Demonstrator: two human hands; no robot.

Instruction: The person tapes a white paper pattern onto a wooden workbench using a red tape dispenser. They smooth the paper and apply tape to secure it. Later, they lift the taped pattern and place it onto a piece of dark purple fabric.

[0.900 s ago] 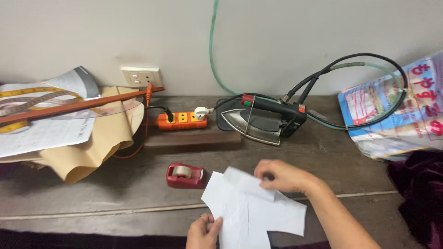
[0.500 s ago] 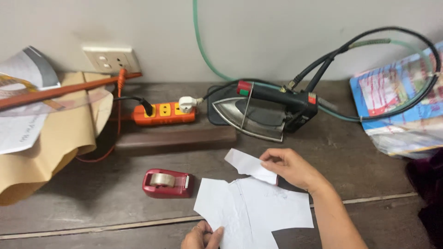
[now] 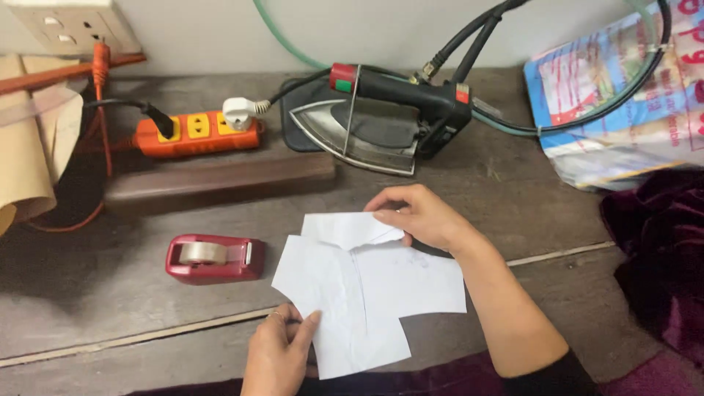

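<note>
Near the desk's (image 3: 110, 323) front edge, the left hand (image 3: 279, 356) pinches the lower left edge of a white paper pattern piece (image 3: 367, 293), while the right hand (image 3: 422, 216) holds its folded top flap between thumb and fingertips. The sheet looks light, thin and floppy, easily creased, so edge grips suit it. A red tape dispenser (image 3: 213, 258) sits just left.

I see one package: a printed plastic bag (image 3: 623, 103) at the far right of the table (image 3: 110, 308), against the wall, lying flat and crinkled. It's blue-edged, with red and white panels and pale picture areas. A dark hose crosses it. No signs or screens.
</note>
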